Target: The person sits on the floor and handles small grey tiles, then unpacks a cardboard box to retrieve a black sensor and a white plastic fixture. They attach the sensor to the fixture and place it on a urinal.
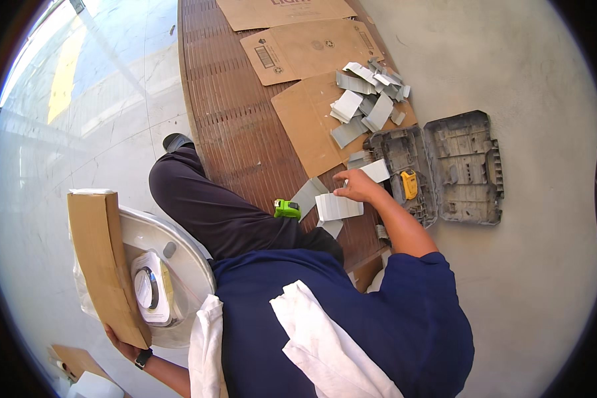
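Observation:
At the lower left, my left hand (123, 339) grips the lower end of a long brown cardboard box (99, 259); its fingers are partly hidden by the box. My right hand (359, 186) is over the brown slatted surface, thumb and fingers closed on a flat white piece (376, 171) that sticks out past the knuckles. Just below that hand lies a stack of white strips (339, 206), beside greyish strips (307, 196). A green tape measure (286, 208) rests by my leg, left of the strips.
Flattened cardboard (305, 119) covers part of the slatted surface (225, 99), with a heap of white and grey pieces (371, 99) on it. An open dark tool case (461, 169) holding a yellow battery (409, 184) lies right. A round metal tray (191, 249) carries a packaged coil (154, 288).

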The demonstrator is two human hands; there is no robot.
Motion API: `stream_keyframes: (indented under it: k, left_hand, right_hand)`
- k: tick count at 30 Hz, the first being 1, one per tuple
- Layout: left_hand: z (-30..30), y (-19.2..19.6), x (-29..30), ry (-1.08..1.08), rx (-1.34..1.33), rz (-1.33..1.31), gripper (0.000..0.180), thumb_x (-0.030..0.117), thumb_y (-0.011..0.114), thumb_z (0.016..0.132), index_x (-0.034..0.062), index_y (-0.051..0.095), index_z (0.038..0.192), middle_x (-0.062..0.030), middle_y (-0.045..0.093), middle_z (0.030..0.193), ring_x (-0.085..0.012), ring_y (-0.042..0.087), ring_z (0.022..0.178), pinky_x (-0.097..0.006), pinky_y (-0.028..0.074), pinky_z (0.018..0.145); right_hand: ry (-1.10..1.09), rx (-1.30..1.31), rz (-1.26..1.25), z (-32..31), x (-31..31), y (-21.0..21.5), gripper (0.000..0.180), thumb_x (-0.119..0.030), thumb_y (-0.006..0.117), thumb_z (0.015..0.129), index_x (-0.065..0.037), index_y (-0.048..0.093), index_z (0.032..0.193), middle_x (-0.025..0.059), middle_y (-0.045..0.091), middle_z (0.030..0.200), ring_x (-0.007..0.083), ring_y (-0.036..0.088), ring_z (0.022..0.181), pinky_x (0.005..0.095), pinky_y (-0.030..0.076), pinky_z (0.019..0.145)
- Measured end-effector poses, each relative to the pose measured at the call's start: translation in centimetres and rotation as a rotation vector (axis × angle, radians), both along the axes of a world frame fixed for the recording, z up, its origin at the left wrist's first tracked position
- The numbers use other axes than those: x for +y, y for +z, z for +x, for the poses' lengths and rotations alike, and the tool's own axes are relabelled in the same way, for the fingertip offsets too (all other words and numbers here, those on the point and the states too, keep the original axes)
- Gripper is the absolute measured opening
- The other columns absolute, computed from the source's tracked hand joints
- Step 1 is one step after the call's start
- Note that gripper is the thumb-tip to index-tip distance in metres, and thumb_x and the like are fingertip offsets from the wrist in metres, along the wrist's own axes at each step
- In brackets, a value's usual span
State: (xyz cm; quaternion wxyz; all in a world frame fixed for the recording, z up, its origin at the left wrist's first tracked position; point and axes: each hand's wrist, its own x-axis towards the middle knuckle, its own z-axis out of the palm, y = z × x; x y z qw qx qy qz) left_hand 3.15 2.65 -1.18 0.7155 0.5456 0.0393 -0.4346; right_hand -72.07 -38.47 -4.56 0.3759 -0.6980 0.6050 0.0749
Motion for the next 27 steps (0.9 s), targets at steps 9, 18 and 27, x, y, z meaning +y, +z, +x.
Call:
stream_keyframes:
  k: [9, 18, 27]
  left_hand:
    - [0.1, 0.3, -0.5, -0.007, -0.016, -0.020, 0.068, 0.048, 0.058, 0.108, 0.0034, 0.045, 0.158, -0.0171, 0.055, 0.157, -0.0322, 0.059, 0.138, -0.048, 0.048, 0.117]
    - [0.6, -0.4, 0.0, -0.033, -0.015, -0.030, 0.067, 0.048, 0.059, 0.108, 0.0042, 0.047, 0.157, -0.0159, 0.056, 0.156, -0.0300, 0.060, 0.136, -0.046, 0.049, 0.116]
    - [0.7, 0.0, 0.1, -0.005, -0.044, 0.040, 0.068, 0.051, 0.057, 0.108, 0.0041, 0.047, 0.157, -0.0156, 0.056, 0.155, -0.0303, 0.059, 0.136, -0.046, 0.047, 0.117]
  right_hand:
    - [0.073, 0.131, 0.301, 1.8, -1.3, -4.2, 0.046, -0.031, 0.092, 0.075, -0.004, 0.082, 0.109, 0.0153, 0.081, 0.108, 0.0300, 0.077, 0.100, 0.0398, 0.059, 0.091]
    - [-0.034, -0.102, 0.335, 1.0, -2.7, 0.5, 0.036, -0.026, 0.088, 0.081, -0.004, 0.083, 0.109, 0.0124, 0.081, 0.099, 0.0230, 0.075, 0.092, 0.0378, 0.058, 0.087]
    - [-0.741, -0.381, -0.331, -8.0, -14.3, 4.0, 0.044, -0.031, 0.081, 0.091, 0.001, 0.077, 0.121, 0.0142, 0.080, 0.109, 0.0243, 0.075, 0.098, 0.0398, 0.057, 0.089]
